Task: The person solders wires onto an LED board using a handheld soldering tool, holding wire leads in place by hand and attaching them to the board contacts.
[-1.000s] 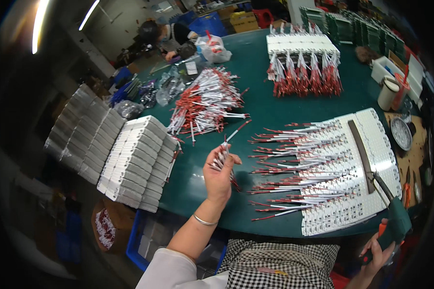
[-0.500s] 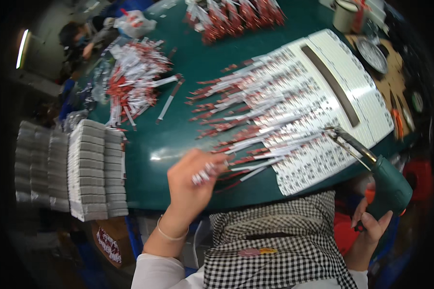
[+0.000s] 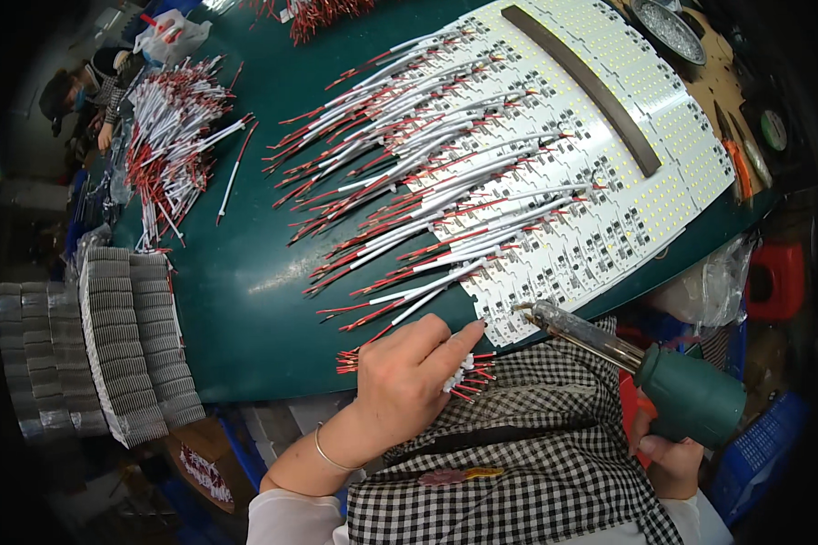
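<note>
My left hand (image 3: 404, 377) is closed around a bundle of short red-and-white wires (image 3: 468, 377), whose ends stick out on both sides of it. Its index fingertip reaches the near corner of the white LED circuit board sheet (image 3: 591, 232). A green soldering gun (image 3: 695, 395) is gripped in my right hand (image 3: 673, 454). The gun's metal tip is over the sheet's near edge, just right of that fingertip. Rows of red and white wires (image 3: 463, 195) lie across the sheet's left part, their loose ends spreading over the green table (image 3: 264, 318).
A dark curved bar (image 3: 586, 86) lies on the sheet. Further left are a wire heap (image 3: 177, 127) and stacked white panels (image 3: 118, 345). Orange-handled pliers (image 3: 734, 163) and a metal dish (image 3: 668, 32) sit at right. Another person (image 3: 77, 95) is at the far left.
My left hand has come right and down to the sheet's near corner with the wires. The soldering gun's tip has moved toward that corner. The whole view has shifted.
</note>
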Action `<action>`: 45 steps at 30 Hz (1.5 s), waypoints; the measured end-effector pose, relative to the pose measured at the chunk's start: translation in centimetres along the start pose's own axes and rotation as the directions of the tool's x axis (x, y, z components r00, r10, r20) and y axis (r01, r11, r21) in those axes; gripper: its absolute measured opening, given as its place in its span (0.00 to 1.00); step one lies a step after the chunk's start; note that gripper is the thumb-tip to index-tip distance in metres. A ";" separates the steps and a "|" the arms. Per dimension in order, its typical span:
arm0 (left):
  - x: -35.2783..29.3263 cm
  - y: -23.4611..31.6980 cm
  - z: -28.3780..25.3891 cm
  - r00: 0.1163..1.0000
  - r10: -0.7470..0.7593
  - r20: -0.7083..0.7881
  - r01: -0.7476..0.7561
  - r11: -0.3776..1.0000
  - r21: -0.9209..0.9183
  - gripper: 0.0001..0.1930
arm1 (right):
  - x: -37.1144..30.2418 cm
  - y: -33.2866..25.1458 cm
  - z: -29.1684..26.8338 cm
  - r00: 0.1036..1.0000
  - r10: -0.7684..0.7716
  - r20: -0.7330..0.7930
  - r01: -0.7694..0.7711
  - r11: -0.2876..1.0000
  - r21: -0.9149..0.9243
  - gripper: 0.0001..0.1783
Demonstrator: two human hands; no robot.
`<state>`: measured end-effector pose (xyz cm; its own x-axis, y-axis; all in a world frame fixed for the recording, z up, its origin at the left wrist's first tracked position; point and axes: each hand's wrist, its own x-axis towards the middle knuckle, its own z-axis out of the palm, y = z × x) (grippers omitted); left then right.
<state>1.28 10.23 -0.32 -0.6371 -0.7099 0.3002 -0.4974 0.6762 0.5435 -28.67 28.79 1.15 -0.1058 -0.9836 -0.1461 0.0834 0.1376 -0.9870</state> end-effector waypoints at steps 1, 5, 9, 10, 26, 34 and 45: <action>0.0 -0.1 0.1 1.000 -0.006 -0.012 0.006 1.000 0.001 0.22 | 0.1 0.0 0.1 1.000 0.005 0.017 -0.004 0.999 -0.048 0.38; 0.0 -0.3 0.1 1.000 0.012 -0.020 -0.013 1.000 -0.018 0.24 | -0.1 -0.6 0.8 0.993 0.116 -0.027 -0.119 0.988 -0.099 0.41; 0.5 0.7 0.5 0.995 -0.036 -0.097 0.025 0.993 -0.116 0.29 | 3.0 -1.0 2.7 1.000 0.028 0.011 -0.024 0.950 -0.313 0.42; 0.5 0.9 0.5 0.986 -0.100 -0.137 0.079 0.986 -0.147 0.31 | 4.6 -1.1 3.5 0.997 -0.034 0.068 0.059 0.913 -0.403 0.42; 0.5 0.5 1.5 0.997 0.038 -0.070 -0.041 0.998 -0.047 0.22 | 12.8 1.0 10.1 0.784 -0.614 0.085 0.385 0.374 -0.844 0.53; 0.9 -0.2 1.7 0.988 0.084 -0.130 -0.097 0.991 -0.095 0.21 | 13.0 0.4 8.8 0.746 -0.660 0.094 0.512 0.477 -0.714 0.43; 0.1 -0.6 0.1 0.999 -0.016 -0.039 0.013 0.997 -0.079 0.27 | 1.0 -1.3 3.0 0.984 0.042 -0.175 -0.049 0.998 -0.037 0.55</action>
<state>1.45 9.72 -0.72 -0.6054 -0.7279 0.3221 -0.4576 0.6493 0.6075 -25.87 27.25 2.48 -0.2737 -0.9415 -0.1965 0.0514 0.1898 -0.9805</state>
